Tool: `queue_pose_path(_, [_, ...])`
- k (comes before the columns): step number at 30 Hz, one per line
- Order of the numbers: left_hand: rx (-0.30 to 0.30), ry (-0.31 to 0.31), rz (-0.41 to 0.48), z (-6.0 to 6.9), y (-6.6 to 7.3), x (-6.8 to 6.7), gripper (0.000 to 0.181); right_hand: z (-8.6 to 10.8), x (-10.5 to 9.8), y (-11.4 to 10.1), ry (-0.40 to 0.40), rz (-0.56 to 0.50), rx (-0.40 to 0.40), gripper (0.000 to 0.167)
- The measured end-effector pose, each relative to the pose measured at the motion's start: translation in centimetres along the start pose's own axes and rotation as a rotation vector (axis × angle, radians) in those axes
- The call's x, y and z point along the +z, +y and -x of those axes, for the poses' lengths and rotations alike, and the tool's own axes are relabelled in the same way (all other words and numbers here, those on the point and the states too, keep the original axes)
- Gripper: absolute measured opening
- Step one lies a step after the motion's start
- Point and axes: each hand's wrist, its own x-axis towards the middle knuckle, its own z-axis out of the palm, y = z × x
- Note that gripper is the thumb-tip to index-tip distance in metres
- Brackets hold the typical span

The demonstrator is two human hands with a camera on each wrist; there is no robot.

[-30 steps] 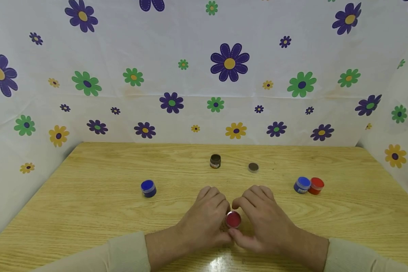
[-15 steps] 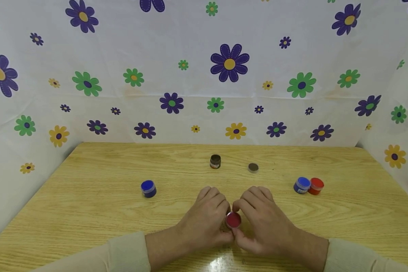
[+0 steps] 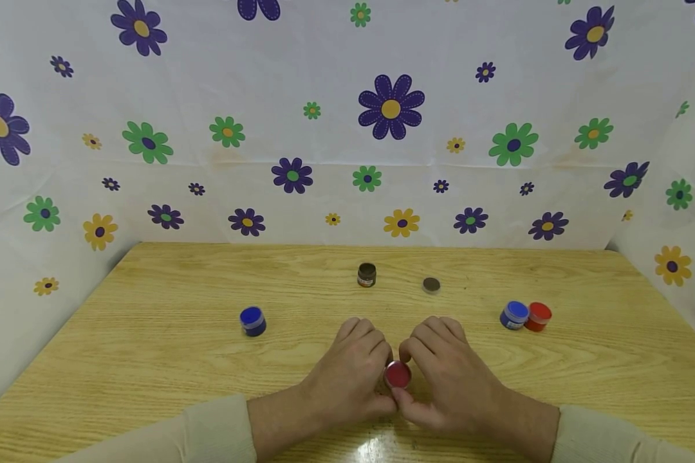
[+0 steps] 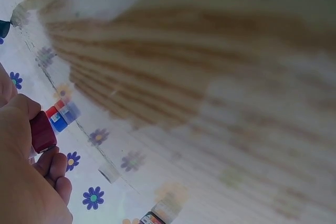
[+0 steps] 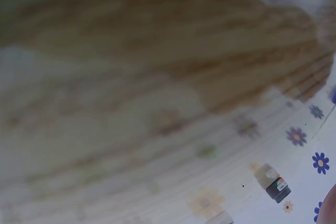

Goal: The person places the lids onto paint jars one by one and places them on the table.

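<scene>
In the head view a small dark red paint jar (image 3: 398,374) stands between the two hands near the front of the table, its round top facing up. My left hand (image 3: 347,373) grips the jar from the left, fingers curled; in the left wrist view its thumb and fingertips hold the jar's dark red side (image 4: 43,132). On the right, my right hand (image 3: 454,379) has its thumb at the near rim and its bent index finger at the far rim of the top. Only a sliver of the right hand (image 5: 329,205) shows in the right wrist view.
A dark brown jar (image 3: 367,275) stands at the back, with a separate round lid (image 3: 431,285) to its right. One blue jar (image 3: 253,321) is on the left. Another blue jar (image 3: 515,315) touches a red jar (image 3: 538,317) on the right. Flowered cloth (image 3: 324,141) encloses the table.
The right thumb and index finger have shifted slightly around the rim of the dark red jar's top. The left hand and the other jars stay where they were.
</scene>
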Motion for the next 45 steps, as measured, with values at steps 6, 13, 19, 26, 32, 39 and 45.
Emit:
queue_pose_path(6, [0.001,-0.011,0.001,-0.02,0.04,-0.01,0.038,-0.02,-0.01,0.00,0.005,0.007,-0.001,0.031])
queue_pose_path(13, [0.014,0.008,-0.001,-0.08,0.17,-0.02,0.037,-0.01,0.07,0.07,0.001,0.014,-0.010,0.031])
queue_pose_path(19, [0.027,0.015,0.012,-0.12,0.24,-0.04,0.034,0.10,-0.03,0.06,-0.038,-0.001,0.026,0.037])
queue_pose_path(26, [0.001,0.017,0.020,-0.03,0.01,-0.02,0.041,0.11,-0.08,0.12,-0.024,-0.051,0.015,0.034])
queue_pose_path(32, [0.010,0.043,0.019,-0.04,0.04,0.06,0.038,0.04,-0.03,0.18,0.007,-0.036,-0.028,0.033])
queue_pose_path(39, [0.020,0.057,0.000,-0.07,0.03,0.13,0.039,0.08,0.03,0.18,0.002,-0.026,-0.026,0.031])
queue_pose_path(45, [0.022,0.049,-0.001,-0.08,0.00,0.17,0.039,0.10,0.14,0.17,0.006,-0.015,-0.022,0.031])
